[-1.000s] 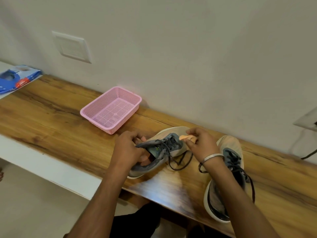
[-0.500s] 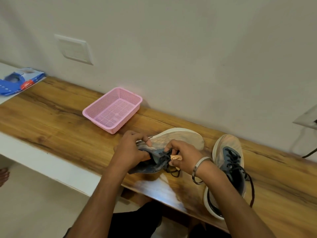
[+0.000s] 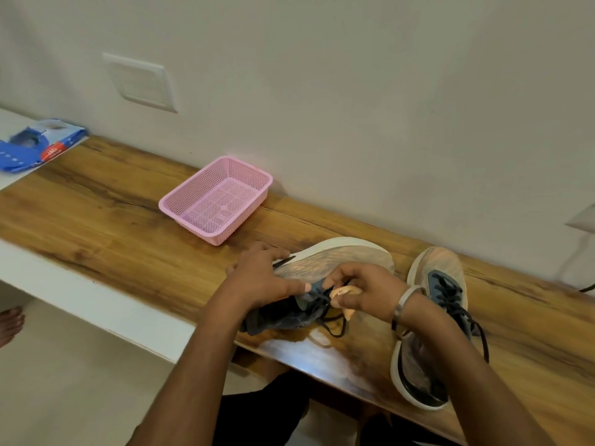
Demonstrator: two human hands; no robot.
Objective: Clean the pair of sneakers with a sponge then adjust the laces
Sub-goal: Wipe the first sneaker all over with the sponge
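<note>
Head view showed the left hand (image 3: pixel 260 281) gripping a tipped sneaker (image 3: pixel 328 268) on the table (image 3: pixel 96 220). Right hand (image 3: pixel 363 291) pinched an orange sponge (image 3: pixel 346 292) against its laces (image 3: pixel 325 304). Second sneaker (image 3: pixel 431 317) lay just right.

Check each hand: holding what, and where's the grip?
Left hand grips the tipped sneaker at its heel end; right hand pinches the sponge.
</note>
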